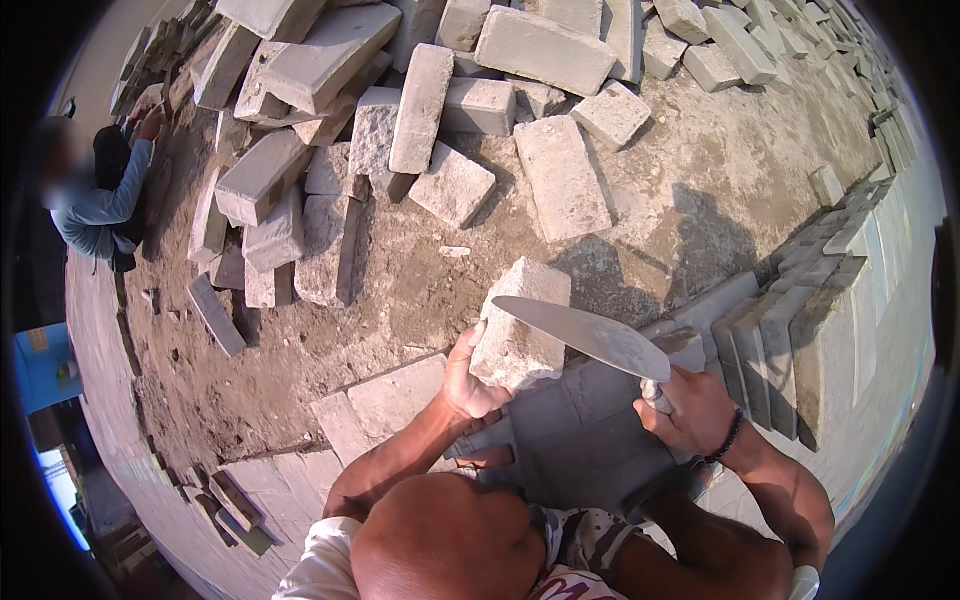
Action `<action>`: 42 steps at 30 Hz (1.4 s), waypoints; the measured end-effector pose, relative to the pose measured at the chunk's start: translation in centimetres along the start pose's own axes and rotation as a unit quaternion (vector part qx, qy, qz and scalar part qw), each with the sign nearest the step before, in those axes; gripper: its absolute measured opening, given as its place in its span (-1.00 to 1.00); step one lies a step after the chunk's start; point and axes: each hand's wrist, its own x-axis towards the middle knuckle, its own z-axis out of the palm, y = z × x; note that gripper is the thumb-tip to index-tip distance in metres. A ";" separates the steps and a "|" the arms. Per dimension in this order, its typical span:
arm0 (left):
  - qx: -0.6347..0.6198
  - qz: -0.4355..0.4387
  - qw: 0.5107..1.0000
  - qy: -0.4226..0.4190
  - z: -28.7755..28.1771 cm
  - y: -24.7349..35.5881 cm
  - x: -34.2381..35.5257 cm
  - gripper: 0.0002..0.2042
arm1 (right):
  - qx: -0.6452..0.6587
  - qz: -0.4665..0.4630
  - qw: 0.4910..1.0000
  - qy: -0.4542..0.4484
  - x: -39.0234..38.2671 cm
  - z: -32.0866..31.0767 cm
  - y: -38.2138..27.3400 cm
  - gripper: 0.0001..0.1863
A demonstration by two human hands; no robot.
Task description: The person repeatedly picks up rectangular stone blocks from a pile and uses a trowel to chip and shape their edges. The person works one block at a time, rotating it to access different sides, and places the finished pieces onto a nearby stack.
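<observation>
My left hand [470,385] grips a rough, pale piece of concrete block [522,355] from its left and lower side, holding it at the middle of the view. In my right hand [690,410] is a trowel [590,340] with a flat metal blade, pointing left across the block's upper part; I cannot tell whether blade and block touch. Beneath and behind my hands lie laid grey pavers [384,392] at the edge of bare dirt [380,310].
Loose grey blocks [545,50] are heaped across the top. Stacked slabs [810,360] line the right side, along the paving. At the far left a person [85,215] in a light blue long-sleeved top crouches by more blocks, hands raised together.
</observation>
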 end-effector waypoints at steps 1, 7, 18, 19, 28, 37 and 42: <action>0.010 -0.009 1.000 -0.005 -0.3 0.1 0.1 -0.38 | 0.006 -0.043 0.999 -0.002 -0.5 0.4 -0.3 -0.66; -0.020 -0.069 0.997 -0.023 -0.7 0.2 0.0 -0.35 | -0.062 -0.037 0.997 -0.038 0.2 2.9 2.4 -0.70; 0.173 0.151 0.961 0.152 4.2 2.0 -0.6 -0.41 | 0.084 0.148 0.985 -0.006 1.0 -0.7 1.7 -0.61; 0.242 0.192 0.936 0.170 4.7 2.6 -0.4 -0.42 | 0.102 0.159 0.982 -0.009 0.9 -0.8 1.6 -0.61; 0.790 0.230 0.548 0.151 2.0 3.8 2.2 -0.29 | 0.225 0.218 0.945 -0.097 0.3 1.1 0.4 -0.65; 0.889 0.126 0.434 0.074 2.3 3.8 1.8 -0.04 | 0.493 0.304 0.798 -0.168 -0.5 1.3 0.8 -0.71; 0.940 0.179 0.277 -0.094 3.9 2.0 3.3 -0.04 | 0.482 0.325 0.806 -0.112 -0.9 1.7 1.6 -0.71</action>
